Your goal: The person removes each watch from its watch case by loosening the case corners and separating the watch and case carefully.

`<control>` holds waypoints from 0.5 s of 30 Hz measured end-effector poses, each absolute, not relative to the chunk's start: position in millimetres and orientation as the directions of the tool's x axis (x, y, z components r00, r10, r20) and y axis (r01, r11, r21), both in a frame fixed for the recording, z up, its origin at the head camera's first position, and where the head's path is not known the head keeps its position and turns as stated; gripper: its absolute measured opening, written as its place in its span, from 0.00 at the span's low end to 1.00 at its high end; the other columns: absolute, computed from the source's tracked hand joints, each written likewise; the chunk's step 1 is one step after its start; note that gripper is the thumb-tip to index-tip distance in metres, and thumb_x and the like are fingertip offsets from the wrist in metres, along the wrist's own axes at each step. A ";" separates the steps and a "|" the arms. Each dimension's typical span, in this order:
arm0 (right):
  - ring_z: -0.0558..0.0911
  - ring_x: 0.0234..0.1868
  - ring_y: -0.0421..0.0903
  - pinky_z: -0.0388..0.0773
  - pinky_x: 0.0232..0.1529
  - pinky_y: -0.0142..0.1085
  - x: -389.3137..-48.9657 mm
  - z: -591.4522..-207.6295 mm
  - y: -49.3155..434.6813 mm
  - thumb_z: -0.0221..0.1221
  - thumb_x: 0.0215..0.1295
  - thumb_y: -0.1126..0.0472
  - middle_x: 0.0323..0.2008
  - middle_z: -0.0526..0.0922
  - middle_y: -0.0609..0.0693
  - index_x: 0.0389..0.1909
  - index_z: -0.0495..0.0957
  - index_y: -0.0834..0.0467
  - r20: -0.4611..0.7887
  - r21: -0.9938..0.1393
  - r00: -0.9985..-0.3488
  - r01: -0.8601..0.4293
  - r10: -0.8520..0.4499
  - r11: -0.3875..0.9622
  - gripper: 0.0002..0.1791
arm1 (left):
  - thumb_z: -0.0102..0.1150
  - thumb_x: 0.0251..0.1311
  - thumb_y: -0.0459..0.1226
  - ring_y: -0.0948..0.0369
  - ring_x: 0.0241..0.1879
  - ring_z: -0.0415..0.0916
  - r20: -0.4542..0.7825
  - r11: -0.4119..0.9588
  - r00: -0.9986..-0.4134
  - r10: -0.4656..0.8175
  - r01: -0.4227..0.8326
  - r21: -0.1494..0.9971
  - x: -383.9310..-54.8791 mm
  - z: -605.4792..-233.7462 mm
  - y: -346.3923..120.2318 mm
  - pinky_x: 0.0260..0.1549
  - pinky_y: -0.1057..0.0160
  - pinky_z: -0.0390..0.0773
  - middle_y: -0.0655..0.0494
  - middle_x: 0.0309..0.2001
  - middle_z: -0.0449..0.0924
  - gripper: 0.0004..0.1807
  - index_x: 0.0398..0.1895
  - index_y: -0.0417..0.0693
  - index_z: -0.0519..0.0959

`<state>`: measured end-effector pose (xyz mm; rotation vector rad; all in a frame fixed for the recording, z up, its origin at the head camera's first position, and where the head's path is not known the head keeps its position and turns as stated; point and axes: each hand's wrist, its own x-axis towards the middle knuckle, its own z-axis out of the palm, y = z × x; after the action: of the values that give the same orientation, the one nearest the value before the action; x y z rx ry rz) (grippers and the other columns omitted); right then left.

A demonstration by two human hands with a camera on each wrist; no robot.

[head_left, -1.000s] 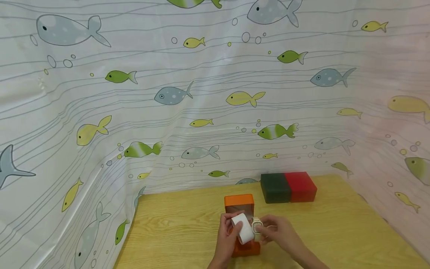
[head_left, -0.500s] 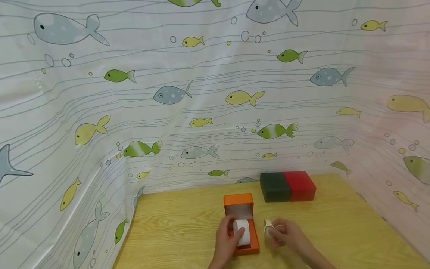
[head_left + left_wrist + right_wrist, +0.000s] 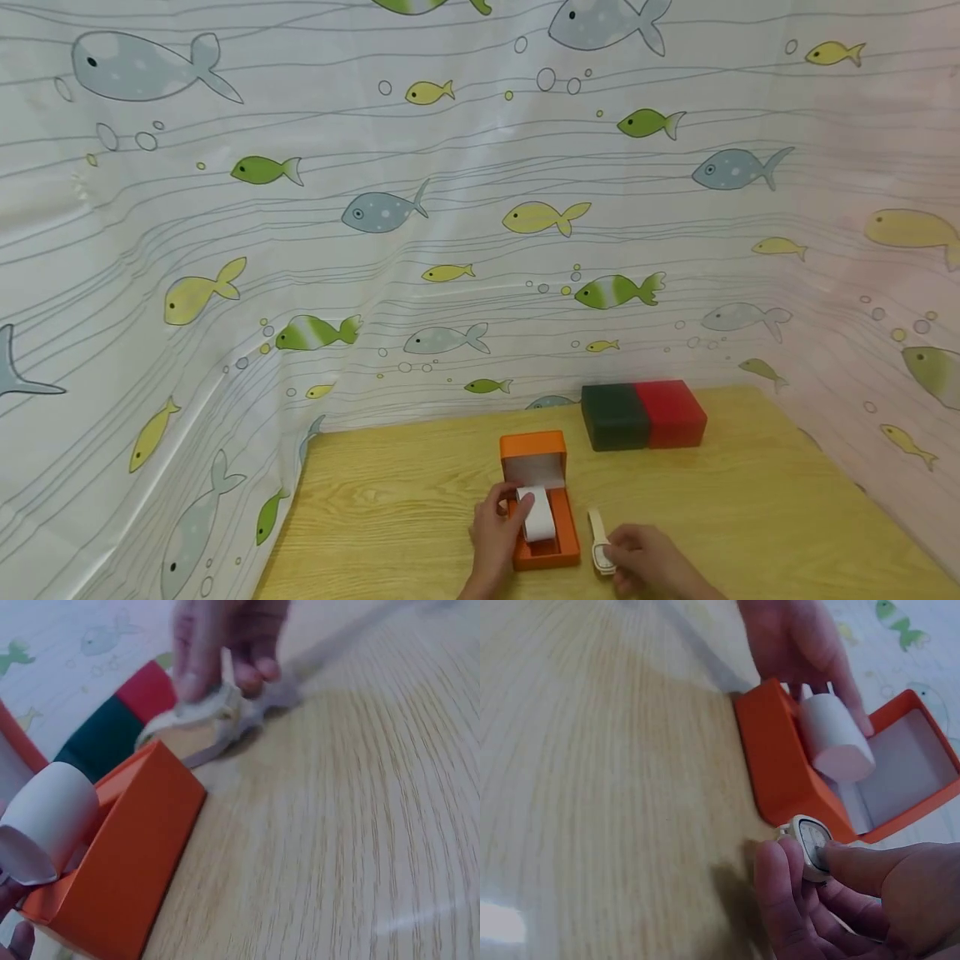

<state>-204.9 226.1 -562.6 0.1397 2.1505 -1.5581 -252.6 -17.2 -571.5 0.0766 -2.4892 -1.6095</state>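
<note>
An open orange watch box [image 3: 568, 521] stands on the table, its lid raised at the back. In it sits a white watch cushion [image 3: 537, 518], tilted slightly. My left hand [image 3: 495, 529] holds the cushion from the left, thumb on its front face. To the right of the box, low over the table, my right hand [image 3: 651, 557] pinches a cream wristwatch [image 3: 600, 557] by its case. One strap of the watch [image 3: 196, 720] extends away from the hand. In the right wrist view, the thumb lies over the watch dial [image 3: 814, 841].
Farther back on the right, a dark green box [image 3: 615, 418] and a red box [image 3: 672, 415] stand side by side on the wood-grain table [image 3: 382, 500]. A fish-patterned white curtain [image 3: 465, 250] hangs behind and along both sides.
The wristwatch has come away from the cushion to the right, then lower toward the table, its strap now extended. My left hand has lowered the cushion into the orange box.
</note>
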 end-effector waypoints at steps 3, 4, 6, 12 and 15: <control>0.81 0.31 0.43 0.82 0.37 0.35 -204.7 -568.7 222.9 0.59 0.75 0.57 0.33 0.84 0.51 0.48 0.79 0.63 -0.459 -0.849 -0.874 0.379 -0.158 0.367 0.12 | 0.71 0.59 0.50 0.65 0.35 0.64 0.112 0.391 -0.984 -0.139 0.049 0.919 -253.8 -570.9 -16.9 0.41 0.59 0.55 0.59 0.40 0.87 0.14 0.45 0.57 0.84; 0.81 0.31 0.43 0.82 0.36 0.35 -204.5 -570.1 222.2 0.59 0.75 0.57 0.33 0.84 0.51 0.47 0.79 0.63 -0.460 -0.847 -0.875 0.383 -0.148 0.369 0.12 | 0.71 0.60 0.50 0.65 0.35 0.64 0.111 0.394 -0.985 -0.134 0.050 0.918 -253.8 -570.8 -16.2 0.41 0.58 0.55 0.59 0.40 0.87 0.15 0.46 0.57 0.84; 0.81 0.30 0.42 0.82 0.36 0.35 -204.2 -572.3 221.3 0.59 0.74 0.58 0.33 0.83 0.50 0.46 0.78 0.63 -0.449 -0.852 -0.882 0.374 -0.143 0.367 0.11 | 0.71 0.59 0.51 0.64 0.37 0.65 0.113 0.408 -0.985 -0.131 0.051 0.911 -254.3 -571.0 -14.5 0.41 0.58 0.56 0.60 0.40 0.87 0.15 0.45 0.58 0.84; 0.82 0.28 0.42 0.84 0.35 0.36 -205.3 -574.4 222.4 0.59 0.74 0.60 0.33 0.82 0.51 0.49 0.77 0.65 -0.379 -0.892 -0.905 0.301 -0.195 0.338 0.12 | 0.73 0.58 0.49 0.62 0.42 0.74 0.078 0.358 -0.982 -0.171 0.012 0.934 -257.1 -570.0 -11.0 0.44 0.49 0.58 0.58 0.42 0.90 0.13 0.43 0.57 0.85; 0.81 0.28 0.42 0.84 0.35 0.36 -207.3 -574.9 222.4 0.58 0.75 0.61 0.34 0.82 0.51 0.52 0.76 0.67 -0.371 -0.900 -0.905 0.295 -0.209 0.321 0.13 | 0.73 0.57 0.48 0.61 0.43 0.77 0.068 0.358 -0.987 -0.145 0.012 0.934 -258.3 -569.1 -12.8 0.44 0.48 0.56 0.57 0.42 0.90 0.13 0.43 0.57 0.85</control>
<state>-207.3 222.4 -574.9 0.0759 2.1705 -1.6130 -258.3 -12.8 -569.1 0.1224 -2.4709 -1.7010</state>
